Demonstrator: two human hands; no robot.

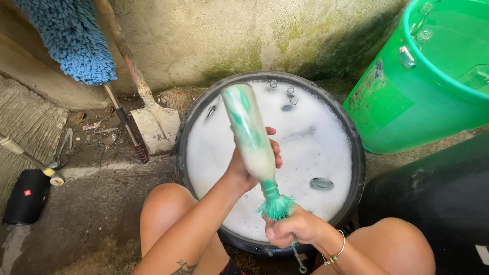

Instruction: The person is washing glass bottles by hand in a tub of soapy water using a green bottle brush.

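Left hand (249,165) wrapped around the lower body of a clear glass bottle (248,131), fingers curling round its far side, thumb side toward the camera. Bottle tilted, base pointing far and slightly left, neck pointing near and right, held above the middle of a round black tub (356,153). Smooth glass clouded inside with milky suds and streaks of green.

Right hand (293,229) clenched on the twisted wire handle of a bottle brush (276,203), just near the bottle's mouth. Green bristles flaring out in a ragged tuft at the neck, more green showing through the glass higher up. Looped wire end hanging below the fist. Thin bangle and beaded band at the right wrist.

Tub full of thick white foam, rubbery rim dull and scuffed. Small round glass mouths poking out of the foam at the far edge, an oval opening toward the right.

To the right, a large glossy green plastic bucket (387,102) holding water and more clear bottles. Far left, a shaggy blue mop head (76,40) against a rough, mossy concrete wall, beside a flat-bladed shovel (155,127). Near left, a small black cylindrical speaker (25,196) on damp, gritty concrete. Bare knees on either side at the near edge.
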